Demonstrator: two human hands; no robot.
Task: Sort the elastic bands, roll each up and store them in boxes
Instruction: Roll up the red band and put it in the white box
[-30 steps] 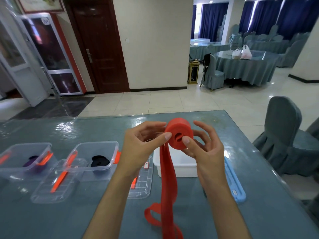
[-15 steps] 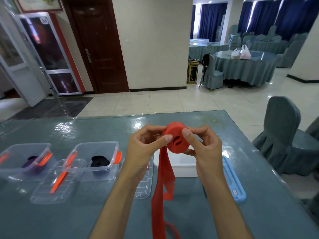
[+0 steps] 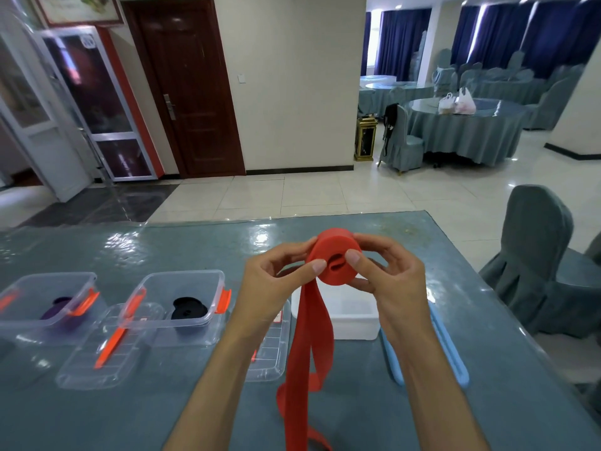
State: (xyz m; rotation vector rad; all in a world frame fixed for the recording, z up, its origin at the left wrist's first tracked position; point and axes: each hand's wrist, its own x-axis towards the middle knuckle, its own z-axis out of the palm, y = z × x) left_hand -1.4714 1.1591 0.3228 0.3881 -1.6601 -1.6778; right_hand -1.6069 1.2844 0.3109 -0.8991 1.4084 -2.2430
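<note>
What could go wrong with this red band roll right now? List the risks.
1. Both hands, left hand and right hand, pinch the red band roll only at its sides; a slip could let it spring loose.
2. The unrolled tail hangs twisted, so it may wind in crooked.

Since a second ago the red band (image 3: 309,346) has been wound further onto its roll (image 3: 335,257), so the loose tail hanging below is shorter and less of it lies curled on the table (image 3: 195,249); the right hand (image 3: 393,281) has closed in, its thumb now pressed on the roll's face beside the left hand (image 3: 270,288) thumb; the fingers that were spread now wrap the roll's far side.
</note>
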